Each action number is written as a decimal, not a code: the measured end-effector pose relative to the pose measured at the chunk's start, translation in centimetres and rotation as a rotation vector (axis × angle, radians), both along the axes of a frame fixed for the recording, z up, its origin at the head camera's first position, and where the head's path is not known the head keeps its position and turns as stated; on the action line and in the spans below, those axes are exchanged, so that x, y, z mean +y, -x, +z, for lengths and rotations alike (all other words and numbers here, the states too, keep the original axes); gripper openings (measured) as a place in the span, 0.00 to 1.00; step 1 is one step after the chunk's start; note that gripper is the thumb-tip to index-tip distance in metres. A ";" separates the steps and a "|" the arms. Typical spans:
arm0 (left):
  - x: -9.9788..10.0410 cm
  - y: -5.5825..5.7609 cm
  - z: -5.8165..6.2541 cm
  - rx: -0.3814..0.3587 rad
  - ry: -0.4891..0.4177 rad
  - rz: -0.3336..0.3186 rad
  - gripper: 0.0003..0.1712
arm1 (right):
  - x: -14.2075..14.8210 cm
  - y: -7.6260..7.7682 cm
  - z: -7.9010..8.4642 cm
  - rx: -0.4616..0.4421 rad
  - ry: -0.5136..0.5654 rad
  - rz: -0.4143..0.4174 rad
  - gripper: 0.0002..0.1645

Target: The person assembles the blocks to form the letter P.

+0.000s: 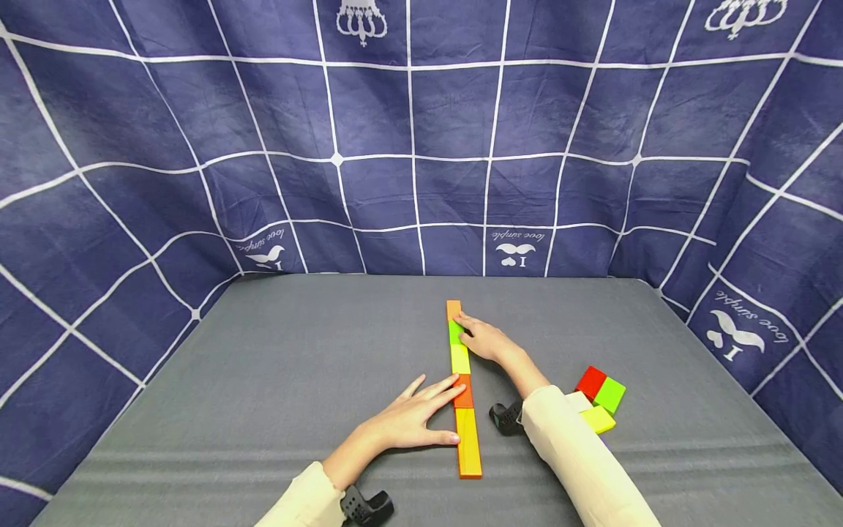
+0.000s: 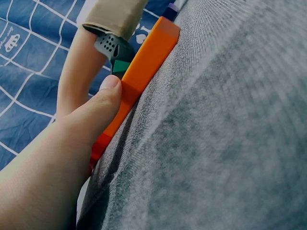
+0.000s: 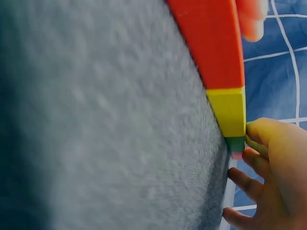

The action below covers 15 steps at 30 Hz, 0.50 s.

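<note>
Several colored blocks lie end to end in a straight row on the grey surface. From the far end come an orange block (image 1: 453,309), a green block (image 1: 456,333), a yellow block (image 1: 460,359), a red-orange block (image 1: 465,398) and an amber block (image 1: 469,446). My left hand (image 1: 411,419) spreads its fingers from the left, fingertips on the red-orange block; its thumb touches the amber block's left side. My right hand (image 1: 489,341) reaches in from the right, its thumb and fingertips against the green block near the orange one, the other fingers extended in the right wrist view.
Right of the row, beside the right forearm, a loose group holds a red block (image 1: 590,381), a green block (image 1: 610,395), a white block (image 1: 579,401) and a yellow block (image 1: 598,420). A blue curtain (image 1: 448,117) with white lines stands behind the grey surface (image 1: 316,351).
</note>
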State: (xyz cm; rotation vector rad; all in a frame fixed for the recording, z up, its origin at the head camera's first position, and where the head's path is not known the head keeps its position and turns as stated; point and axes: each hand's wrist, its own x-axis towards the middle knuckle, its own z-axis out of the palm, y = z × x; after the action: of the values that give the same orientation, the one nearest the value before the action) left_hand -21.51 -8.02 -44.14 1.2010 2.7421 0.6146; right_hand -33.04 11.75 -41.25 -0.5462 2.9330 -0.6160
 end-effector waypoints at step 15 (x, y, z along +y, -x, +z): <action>0.0 0.1 -0.1 -0.036 -0.008 0.007 0.43 | 0.0 -1.8 -0.4 0.036 0.040 -0.010 0.28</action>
State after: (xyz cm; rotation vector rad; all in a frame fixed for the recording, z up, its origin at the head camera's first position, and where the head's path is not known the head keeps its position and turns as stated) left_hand -21.61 -7.97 -44.27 1.1711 2.7175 0.6422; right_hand -31.22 11.71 -41.65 -0.5532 2.9648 -0.6748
